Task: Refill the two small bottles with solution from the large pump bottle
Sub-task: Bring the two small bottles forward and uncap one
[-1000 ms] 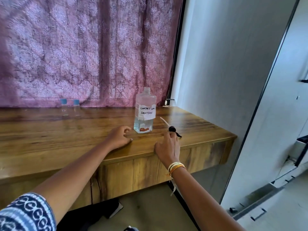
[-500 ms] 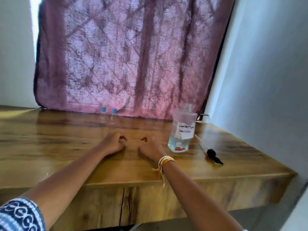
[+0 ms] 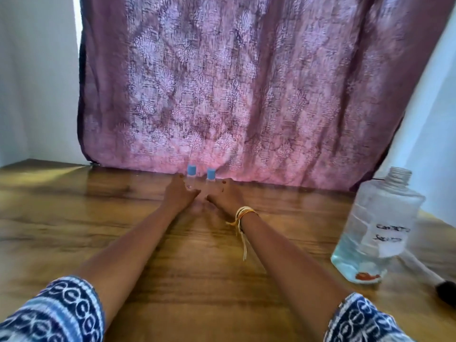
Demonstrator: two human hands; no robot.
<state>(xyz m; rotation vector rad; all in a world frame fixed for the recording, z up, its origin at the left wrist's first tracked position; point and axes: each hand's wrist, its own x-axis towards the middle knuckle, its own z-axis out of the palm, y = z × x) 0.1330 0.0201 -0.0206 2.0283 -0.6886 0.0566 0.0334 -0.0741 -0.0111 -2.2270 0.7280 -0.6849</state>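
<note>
Nearest, patterned blue-and-white sleeves (image 3: pixel 56 314) frame both forearms, which stretch out over the wooden worktop (image 3: pixel 197 280). To the right of the arms stands the large bottle (image 3: pixel 377 225): clear, blocky, upright with its long axis vertical and its threaded neck pointing up, uncapped. A shallow layer of pale liquid sits at its bottom, and a white handwritten label is stuck to its side, too blurred to read. Just right of the large bottle, the pump tube (image 3: pixel 424 270) lies flat on the worktop, its thin stem running back toward the bottle and its dark head toward the near right corner.

Farther out, left of the large bottle, the right hand (image 3: pixel 225 196), with yellow bangles (image 3: pixel 243 214) at its wrist, and the left hand (image 3: pixel 179 193) rest close together. The two small bottles (image 3: pixel 192 177) stand upright side by side at their fingertips, clear-bodied with blue caps pointing up, against the foot of the purple patterned curtain (image 3: pixel 234 82). The left hand's grip is half curled around the left one; whether it has closed on it I cannot tell. The right hand's grip lies loosely spread beside the other small bottle (image 3: pixel 211 175), holding nothing that shows.
</note>
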